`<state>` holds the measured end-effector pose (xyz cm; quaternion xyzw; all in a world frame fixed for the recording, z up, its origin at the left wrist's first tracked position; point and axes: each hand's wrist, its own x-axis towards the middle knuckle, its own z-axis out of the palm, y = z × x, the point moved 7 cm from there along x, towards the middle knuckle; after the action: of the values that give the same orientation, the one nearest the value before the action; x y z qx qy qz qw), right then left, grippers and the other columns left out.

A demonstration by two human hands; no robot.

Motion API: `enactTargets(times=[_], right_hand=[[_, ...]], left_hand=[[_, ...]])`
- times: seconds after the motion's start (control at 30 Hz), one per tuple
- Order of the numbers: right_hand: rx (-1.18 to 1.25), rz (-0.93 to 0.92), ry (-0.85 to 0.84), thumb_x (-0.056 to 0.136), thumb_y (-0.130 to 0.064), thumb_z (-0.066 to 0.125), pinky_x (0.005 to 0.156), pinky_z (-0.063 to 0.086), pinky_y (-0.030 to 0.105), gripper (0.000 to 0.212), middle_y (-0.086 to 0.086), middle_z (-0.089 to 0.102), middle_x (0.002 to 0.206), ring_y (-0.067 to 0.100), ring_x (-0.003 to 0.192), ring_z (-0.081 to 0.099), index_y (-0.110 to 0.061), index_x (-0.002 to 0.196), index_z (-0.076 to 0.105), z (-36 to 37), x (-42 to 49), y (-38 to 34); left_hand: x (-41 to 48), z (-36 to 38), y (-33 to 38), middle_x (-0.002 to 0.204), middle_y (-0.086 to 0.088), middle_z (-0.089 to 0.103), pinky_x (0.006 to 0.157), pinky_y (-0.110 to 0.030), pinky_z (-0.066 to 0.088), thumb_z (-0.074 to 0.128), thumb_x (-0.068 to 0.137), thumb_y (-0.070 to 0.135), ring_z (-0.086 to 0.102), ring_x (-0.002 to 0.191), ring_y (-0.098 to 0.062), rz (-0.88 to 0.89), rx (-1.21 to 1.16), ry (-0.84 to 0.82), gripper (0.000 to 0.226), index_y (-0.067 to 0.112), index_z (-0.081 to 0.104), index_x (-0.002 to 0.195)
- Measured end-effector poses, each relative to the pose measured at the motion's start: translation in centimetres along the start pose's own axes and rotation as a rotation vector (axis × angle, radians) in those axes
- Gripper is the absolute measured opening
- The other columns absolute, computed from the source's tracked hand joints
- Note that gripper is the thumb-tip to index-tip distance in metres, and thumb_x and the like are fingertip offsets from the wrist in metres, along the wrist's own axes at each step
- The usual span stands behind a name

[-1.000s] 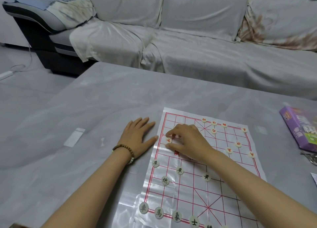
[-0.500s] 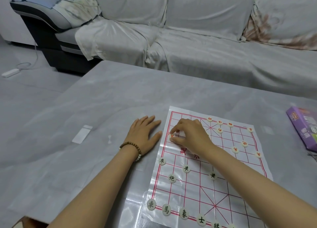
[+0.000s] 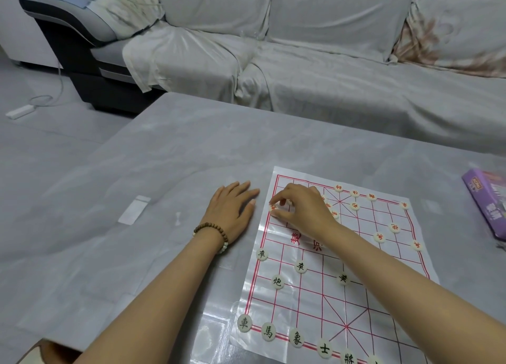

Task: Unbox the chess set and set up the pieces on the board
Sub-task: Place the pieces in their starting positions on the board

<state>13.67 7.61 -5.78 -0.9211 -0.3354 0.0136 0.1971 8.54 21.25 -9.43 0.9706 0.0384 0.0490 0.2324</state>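
A thin plastic chess board with red grid lines lies on the grey table. Round white pieces with black characters stand on its near half. Pieces with red characters stand on the far half. My right hand reaches over the board's far left part and pinches a red-marked piece at the left edge line between thumb and forefinger. My left hand, with a bead bracelet on its wrist, lies flat on the table just left of the board. Its fingers are spread and it holds nothing.
The purple chess box lies at the table's right edge. A small white card rests on the table to the left. A sofa under a grey cover runs behind the table. A white power strip lies on the floor.
My right hand has shifted the red-marked piece slightly toward the board's left edge line. My left hand stays flat. The camera has turned a little left.
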Motion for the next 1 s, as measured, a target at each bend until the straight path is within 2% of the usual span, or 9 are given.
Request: enactTargets(times=[0.37, 0.5, 0.6, 0.7, 0.83, 1.0], right_hand=[[0.04, 0.014, 0.003, 0.085, -0.039, 0.065, 0.092, 0.036, 0.033, 0.022, -0.009, 0.061, 0.096, 0.006, 0.086, 0.047, -0.03, 0.104, 0.067, 0.1, -0.3, 0.1], [0.236, 0.041, 0.085, 0.081, -0.033, 0.071, 0.082, 0.041, 0.027, 0.02, -0.011, 0.061, 0.09, 0.005, 0.078, 0.051, -0.029, 0.1, 0.068, -1.8, -1.0, 0.6], [0.317, 0.113, 0.133, 0.081, -0.028, 0.071, 0.069, 0.043, 0.02, 0.017, -0.011, 0.06, 0.09, 0.008, 0.076, 0.051, -0.03, 0.097, 0.067, -4.4, -2.3, 3.1], [0.266, 0.189, 0.172, 0.083, -0.025, 0.069, 0.067, 0.041, 0.016, 0.013, -0.01, 0.061, 0.091, 0.009, 0.079, 0.053, -0.03, 0.095, 0.066, -7.1, -3.8, 7.6], [0.251, 0.34, 0.221, 0.087, -0.022, 0.065, 0.068, 0.038, 0.013, 0.012, -0.006, 0.065, 0.097, 0.008, 0.083, 0.056, -0.026, 0.097, 0.067, -9.4, -5.1, 13.7], [0.279, 0.387, 0.249, 0.086, -0.023, 0.065, 0.071, 0.037, 0.011, 0.012, -0.01, 0.064, 0.098, 0.008, 0.089, 0.058, -0.027, 0.097, 0.067, -10.2, -5.6, 17.1]], left_hand=[[0.0, -0.1, 0.2, 0.152, 0.009, 0.025, 0.118, -0.034, 0.006, 0.027, 0.099, 0.04, 0.015, 0.141, -0.011, 0.004, 0.02, -0.006, 0.043, 0.033, 0.034, 0.141], [0.0, -0.1, 0.2, 0.151, 0.008, 0.026, 0.117, -0.034, 0.007, 0.031, 0.098, 0.042, 0.016, 0.141, -0.012, 0.005, -0.003, -0.031, 0.045, 0.032, 0.034, 0.141], [0.3, -1.1, 0.5, 0.146, 0.004, 0.037, 0.115, -0.034, 0.018, 0.034, 0.097, 0.04, 0.028, 0.137, -0.015, -0.039, -0.11, -0.005, 0.044, 0.026, 0.04, 0.138], [1.1, -2.6, 2.4, 0.141, 0.002, 0.044, 0.109, -0.035, 0.028, 0.035, 0.097, 0.039, 0.036, 0.131, -0.017, -0.071, -0.194, 0.051, 0.042, 0.023, 0.043, 0.136], [3.1, -2.8, 6.8, 0.14, 0.002, 0.045, 0.108, -0.033, 0.028, 0.033, 0.098, 0.039, 0.035, 0.132, -0.016, 0.0, -0.201, 0.039, 0.042, 0.023, 0.043, 0.136], [5.3, -0.1, 12.0, 0.143, 0.001, 0.042, 0.111, -0.033, 0.027, 0.028, 0.1, 0.038, 0.034, 0.134, -0.015, 0.113, -0.143, -0.109, 0.046, 0.019, 0.038, 0.14]])
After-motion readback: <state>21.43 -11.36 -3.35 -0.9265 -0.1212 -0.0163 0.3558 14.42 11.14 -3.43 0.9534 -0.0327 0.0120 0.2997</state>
